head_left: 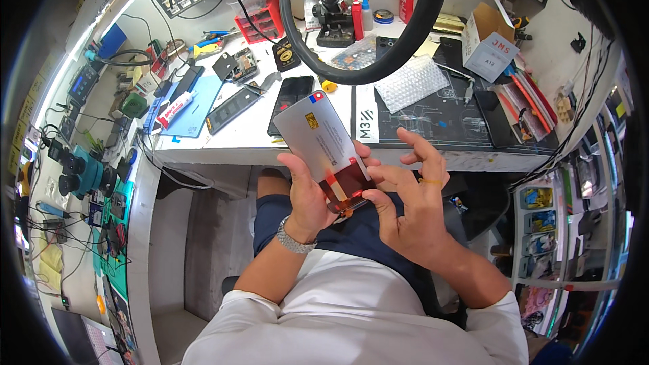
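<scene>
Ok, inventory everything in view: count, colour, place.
Bench: 1, white, ahead
Panel: 1, silver and red, centre
Phones: several, black, bench
Small mat: 1, blue, bench left
Large mat: 1, black, bench right
Bubble wrap: 1, clear, large mat
Box: 1, white, bench right
Bottles: several, mixed, bench back
Hoop: 1, black, top centre
Microscope: 1, teal, far left
Loose parts: many, mixed, bench
Shelves: several, white, far right
Shirt: 1, white, bottom
Shorts: 1, navy, lap
Watch: 1, silver, left wrist
Left hand: 1, bare, gripping panel
Right hand: 1, bare, panel's lower right

A phone-repair workshop, from the teal microscope (93,173), opened phone (246,66) and black work mat (419,132) on cluttered white benches (203,154).
</scene>
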Tool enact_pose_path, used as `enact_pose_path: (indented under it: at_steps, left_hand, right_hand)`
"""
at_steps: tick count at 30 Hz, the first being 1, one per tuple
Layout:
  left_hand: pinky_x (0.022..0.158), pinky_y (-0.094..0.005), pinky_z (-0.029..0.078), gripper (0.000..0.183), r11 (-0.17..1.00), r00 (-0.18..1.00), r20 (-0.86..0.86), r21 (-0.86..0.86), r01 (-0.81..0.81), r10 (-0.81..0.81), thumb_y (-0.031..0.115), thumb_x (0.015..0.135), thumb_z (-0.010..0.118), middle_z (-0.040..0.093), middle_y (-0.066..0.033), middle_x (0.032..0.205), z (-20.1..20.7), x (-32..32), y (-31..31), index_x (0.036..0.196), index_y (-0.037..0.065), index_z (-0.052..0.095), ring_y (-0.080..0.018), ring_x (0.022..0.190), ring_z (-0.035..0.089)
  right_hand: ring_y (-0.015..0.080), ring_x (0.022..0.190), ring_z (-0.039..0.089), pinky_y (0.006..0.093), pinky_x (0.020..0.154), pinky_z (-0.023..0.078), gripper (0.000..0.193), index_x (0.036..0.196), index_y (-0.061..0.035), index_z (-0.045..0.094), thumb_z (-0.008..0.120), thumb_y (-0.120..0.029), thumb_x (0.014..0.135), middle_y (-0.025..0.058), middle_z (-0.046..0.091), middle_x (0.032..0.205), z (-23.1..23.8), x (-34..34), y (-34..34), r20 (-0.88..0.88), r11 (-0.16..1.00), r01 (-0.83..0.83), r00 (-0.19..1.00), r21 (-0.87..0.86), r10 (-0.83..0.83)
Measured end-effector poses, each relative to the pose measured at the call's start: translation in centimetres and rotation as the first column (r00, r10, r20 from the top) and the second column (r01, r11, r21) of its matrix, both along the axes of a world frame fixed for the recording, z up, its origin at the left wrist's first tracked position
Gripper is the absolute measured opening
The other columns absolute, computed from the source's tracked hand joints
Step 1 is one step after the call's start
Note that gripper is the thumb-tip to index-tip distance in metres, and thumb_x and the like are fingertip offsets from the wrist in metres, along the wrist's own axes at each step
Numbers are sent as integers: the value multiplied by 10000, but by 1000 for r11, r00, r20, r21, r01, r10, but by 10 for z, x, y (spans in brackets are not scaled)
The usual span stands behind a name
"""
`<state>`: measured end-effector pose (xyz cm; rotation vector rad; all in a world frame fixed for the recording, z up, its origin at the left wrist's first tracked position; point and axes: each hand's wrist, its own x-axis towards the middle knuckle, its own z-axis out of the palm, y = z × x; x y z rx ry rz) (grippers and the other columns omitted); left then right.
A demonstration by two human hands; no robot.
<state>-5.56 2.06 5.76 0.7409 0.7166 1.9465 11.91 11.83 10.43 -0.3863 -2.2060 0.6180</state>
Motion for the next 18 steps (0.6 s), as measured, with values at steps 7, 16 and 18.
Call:
enact_pose_path:
  at_steps: [7, 16, 18]
  left_hand:
    - [1054, -535, 628, 1173, 997, 999, 47, 77, 7, -11, 995, 924, 256, 632, -180, 1406, -9, 5, 5, 1585, 41, 427, -343, 1254, 707]
    - [1105, -606, 599, 1204, 993, 998, -41, 105, 54, -50, 1031, 877, 275, 611, -173, 1418, -15, -2, 2, 1606, 81, 397, -371, 1302, 685]
    - [1106, -605, 599, 1202, 994, 998, -59, 113, 9, -3, 1038, 866, 289, 610, -173, 1415, -17, 1, 3, 1607, 96, 392, -365, 1304, 685]
  right_hand:
    - [347, 1239, 567, 498, 1028, 377, 215, 1069, -146, 807, 889, -224, 886, 194, 500, 1609, -3, -7, 2, -24, 999, -35, 999, 15, 35]
    - [333, 1219, 525, 495, 1041, 368, 165, 882, -130, 818, 932, -129, 762, 150, 543, 1578, 0, -7, 7, 14, 996, -90, 996, -22, 91]
    - [330, 1220, 523, 494, 1039, 369, 171, 857, -134, 824, 945, -157, 738, 138, 552, 1563, -2, -7, 8, 25, 995, -94, 995, -46, 95]
